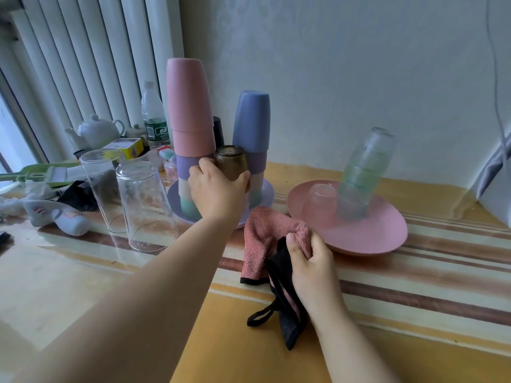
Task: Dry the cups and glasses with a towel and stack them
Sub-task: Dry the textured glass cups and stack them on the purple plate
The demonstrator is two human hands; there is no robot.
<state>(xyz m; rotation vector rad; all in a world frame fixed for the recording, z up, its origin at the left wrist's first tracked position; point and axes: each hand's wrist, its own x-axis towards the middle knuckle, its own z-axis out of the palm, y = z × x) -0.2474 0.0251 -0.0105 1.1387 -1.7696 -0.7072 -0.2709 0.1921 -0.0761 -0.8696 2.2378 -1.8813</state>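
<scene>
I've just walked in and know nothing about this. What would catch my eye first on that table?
Probably the two tall towers of upside-down plastic cups on a purple plate near the wall, pink and blue on top. In front of them the left hand grips a small amber glass, while the right hand holds a pink towel. To the right, clear glasses are stacked on a pink plate.

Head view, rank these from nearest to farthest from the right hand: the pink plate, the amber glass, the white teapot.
1. Pink plate: just beyond the right hand, slightly to its right.
2. Amber glass: farther back and left, held in the left hand.
3. White teapot: far left, by the radiator.
</scene>
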